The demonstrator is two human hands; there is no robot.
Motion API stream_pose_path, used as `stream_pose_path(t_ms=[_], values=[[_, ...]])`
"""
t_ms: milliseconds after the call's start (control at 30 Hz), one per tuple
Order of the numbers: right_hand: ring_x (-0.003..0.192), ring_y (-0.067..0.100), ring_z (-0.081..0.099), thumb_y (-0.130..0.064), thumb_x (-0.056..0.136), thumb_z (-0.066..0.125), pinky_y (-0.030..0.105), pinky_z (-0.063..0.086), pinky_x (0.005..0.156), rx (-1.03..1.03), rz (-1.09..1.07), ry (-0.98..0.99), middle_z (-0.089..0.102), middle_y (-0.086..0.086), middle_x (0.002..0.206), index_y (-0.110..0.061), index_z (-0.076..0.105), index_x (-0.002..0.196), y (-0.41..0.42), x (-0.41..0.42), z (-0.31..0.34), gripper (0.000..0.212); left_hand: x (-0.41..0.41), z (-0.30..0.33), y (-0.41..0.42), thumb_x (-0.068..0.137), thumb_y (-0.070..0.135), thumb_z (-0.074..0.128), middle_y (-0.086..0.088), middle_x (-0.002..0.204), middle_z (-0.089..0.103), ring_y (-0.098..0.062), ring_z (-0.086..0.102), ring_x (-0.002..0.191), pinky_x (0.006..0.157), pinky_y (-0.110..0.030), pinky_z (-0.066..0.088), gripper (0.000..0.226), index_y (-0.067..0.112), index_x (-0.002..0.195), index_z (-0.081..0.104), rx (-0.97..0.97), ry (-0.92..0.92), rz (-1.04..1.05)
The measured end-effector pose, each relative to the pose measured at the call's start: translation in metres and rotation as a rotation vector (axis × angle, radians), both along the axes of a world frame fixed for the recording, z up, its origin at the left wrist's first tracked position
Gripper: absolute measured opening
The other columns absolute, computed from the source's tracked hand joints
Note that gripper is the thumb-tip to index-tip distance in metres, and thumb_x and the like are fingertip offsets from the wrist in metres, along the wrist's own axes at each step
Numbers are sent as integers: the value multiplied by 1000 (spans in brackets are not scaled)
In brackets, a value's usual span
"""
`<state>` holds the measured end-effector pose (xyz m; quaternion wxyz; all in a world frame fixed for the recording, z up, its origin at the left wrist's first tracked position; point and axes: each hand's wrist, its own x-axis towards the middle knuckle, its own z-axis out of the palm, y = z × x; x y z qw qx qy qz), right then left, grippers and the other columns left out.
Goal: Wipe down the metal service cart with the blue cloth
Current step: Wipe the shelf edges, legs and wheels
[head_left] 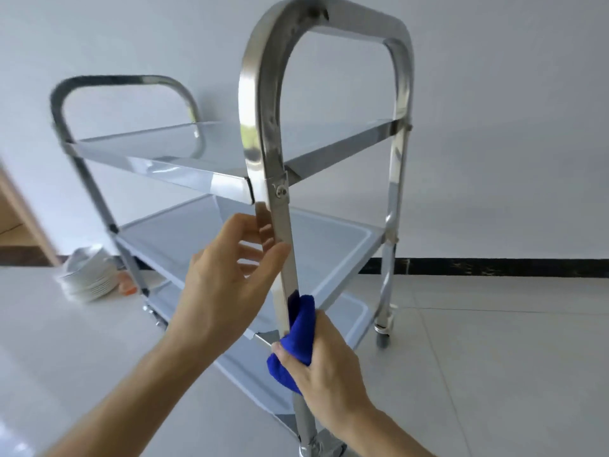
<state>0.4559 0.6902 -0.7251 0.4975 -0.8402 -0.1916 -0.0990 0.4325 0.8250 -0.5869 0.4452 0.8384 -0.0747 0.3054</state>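
Observation:
A three-shelf metal service cart (pixel 260 103) stands on a tiled floor, its near upright post running down the middle of the head view. My left hand (pixel 227 282) grips that post just under the top shelf, thumb on the right side and fingers behind it. Lower down, my right hand (pixel 326 367) holds a bunched blue cloth (pixel 298 338) pressed against the same post at the level of the middle shelf's near corner. The cloth wraps partly around the post. The cart's shelves are bare.
A stack of white plates (pixel 87 275) sits on the floor by the wall behind the cart's left side, with something orange (pixel 127 286) beside it. A caster wheel (pixel 383 334) shows at the far right leg. A wooden door frame (pixel 26 209) is at far left.

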Motion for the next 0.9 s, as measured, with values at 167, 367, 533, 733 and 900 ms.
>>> stream_pose_path(t_ms=[167, 367, 533, 733, 900], values=[[98, 16, 56, -51, 94, 52, 34, 49, 86, -125, 39, -73, 57, -6, 104, -23, 49, 115, 38, -31, 7, 35, -34, 10, 28, 85, 38, 64, 19, 93, 66, -7, 69, 80, 69, -21, 55, 14, 34, 97, 59, 94, 54, 135], [97, 8, 58, -49, 87, 68, 26, 48, 87, -150, 373, 116, 57, -15, 107, -38, 44, 112, 58, -34, 17, 36, -68, 7, 68, 91, 26, 65, 14, 96, 69, -9, 70, 82, 73, -24, 53, 16, 25, 107, 62, 32, 63, 225], [89, -2, 59, -44, 82, 77, 15, 44, 76, -73, 458, 116, 61, -18, 98, -39, 46, 107, 63, -11, 47, 40, -103, 5, 108, 97, 22, 56, 7, 107, 70, -13, 68, 94, 88, -35, 54, 24, 23, 121, 60, -30, 94, 277], [98, 21, 55, -61, 79, 69, 40, 43, 84, -383, 417, -399, 59, -9, 109, -32, 47, 120, 121, -8, 68, 54, -132, -9, 149, 103, 25, 47, 11, 114, 68, -9, 66, 108, 95, -43, 52, 28, 30, 128, 59, -211, 27, 309], [131, 34, 34, -54, 84, 68, 59, 24, 109, -1061, 500, -750, 32, 4, 149, -26, 23, 145, 186, -38, 16, 81, -148, -22, 174, 104, 23, 47, 5, 112, 69, -14, 65, 107, 104, -49, 48, 26, 26, 125, 61, -359, -21, 333]])
